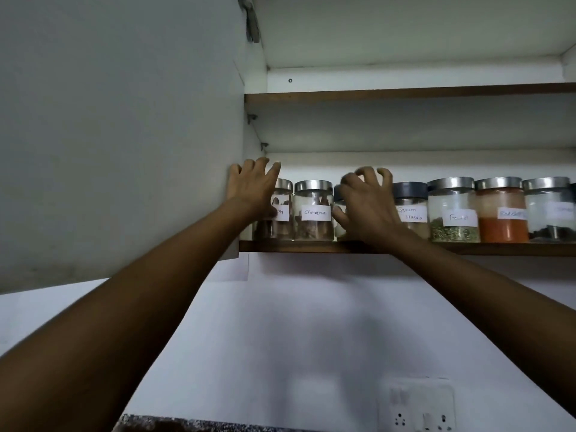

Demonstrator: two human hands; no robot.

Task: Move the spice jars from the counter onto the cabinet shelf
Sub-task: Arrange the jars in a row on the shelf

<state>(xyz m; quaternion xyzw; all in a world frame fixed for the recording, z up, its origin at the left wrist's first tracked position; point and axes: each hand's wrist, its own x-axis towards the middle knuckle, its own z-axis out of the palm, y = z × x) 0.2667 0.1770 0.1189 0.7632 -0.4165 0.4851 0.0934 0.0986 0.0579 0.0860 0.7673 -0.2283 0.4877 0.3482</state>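
Our right hand (pixel 364 207) claws over a dark-lidded jar (pixel 337 194) on the shelf (pixel 296 247); whether it clamps we cannot tell. Our left hand (pixel 254 188), fingers spread, touches the end jar (pixel 285 229). More jars (pixel 313 213) flank both hands: probably nearly done.

Raised hands — left hand (pixel 253 190) splayed, right hand (pixel 367 208) clawed.

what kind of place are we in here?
Most likely a home kitchen: a wall cabinet shelf lined with hand-labelled spice jars, a speckled counter edge below, and a socket panel on the wall.
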